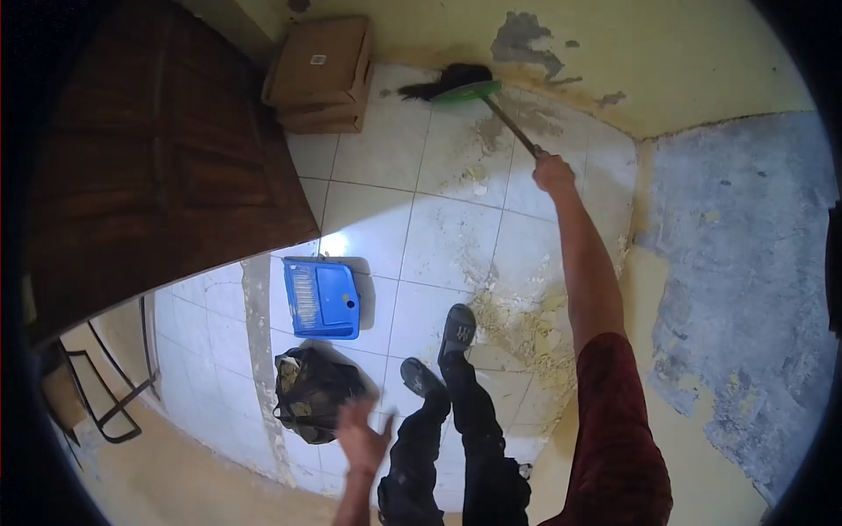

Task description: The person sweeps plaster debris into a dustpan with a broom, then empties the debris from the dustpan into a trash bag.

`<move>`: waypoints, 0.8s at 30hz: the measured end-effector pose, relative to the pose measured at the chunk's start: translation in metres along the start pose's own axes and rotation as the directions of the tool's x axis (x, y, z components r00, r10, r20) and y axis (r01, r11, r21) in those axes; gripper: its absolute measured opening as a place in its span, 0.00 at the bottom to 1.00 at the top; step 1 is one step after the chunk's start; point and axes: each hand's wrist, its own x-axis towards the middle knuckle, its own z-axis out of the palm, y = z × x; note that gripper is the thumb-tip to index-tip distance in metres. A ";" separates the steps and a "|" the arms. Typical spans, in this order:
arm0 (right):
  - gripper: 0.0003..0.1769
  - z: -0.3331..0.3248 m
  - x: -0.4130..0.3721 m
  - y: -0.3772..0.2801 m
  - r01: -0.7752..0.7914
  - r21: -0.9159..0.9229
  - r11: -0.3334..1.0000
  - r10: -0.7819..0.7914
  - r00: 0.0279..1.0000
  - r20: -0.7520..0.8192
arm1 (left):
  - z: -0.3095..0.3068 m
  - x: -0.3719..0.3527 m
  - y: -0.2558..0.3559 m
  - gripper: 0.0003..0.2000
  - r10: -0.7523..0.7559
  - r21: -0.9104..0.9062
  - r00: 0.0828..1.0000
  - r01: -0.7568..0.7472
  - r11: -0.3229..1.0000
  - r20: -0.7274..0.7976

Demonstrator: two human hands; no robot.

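The right hand (pixel 554 173), at two o'clock in the head view, has its fingers closed around the handle of the broom (pixel 511 124). The broom's green and black head lies at twelve o'clock on the tiled floor (pixel 368 158), close to the yellow wall (pixel 605 39) and to the right of the cardboard boxes (pixel 316 70) at eleven o'clock. The left hand (pixel 364 438), blurred at seven o'clock, has its fingers spread and holds nothing that shows; it is by the black plastic bag (pixel 320 394), though whether they touch I cannot tell. The blue dustpan (pixel 323 298) lies just above that bag, between eight and nine o'clock. Pale flaked debris (pixel 526 337) covers tiles at four o'clock, beside the shoes (pixel 459 326). The wooden door (pixel 158 158) stands at ten o'clock.
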 end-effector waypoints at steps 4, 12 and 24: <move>0.20 0.088 -0.037 0.078 0.119 0.089 0.989 -0.122 0.992 0.027 | 0.074 -0.162 -0.018 0.14 -0.334 -0.159 0.782 0.476 0.865 0.526; 0.29 0.017 -0.228 0.140 0.088 0.069 0.994 -0.100 0.976 0.195 | 0.082 -0.153 0.009 0.16 -0.303 -0.120 0.885 0.364 0.924 0.353; 0.18 0.092 0.005 0.194 0.359 -0.210 0.909 -0.378 0.924 -0.058 | 0.100 -0.134 0.008 0.15 -0.342 0.055 0.820 0.359 0.932 0.459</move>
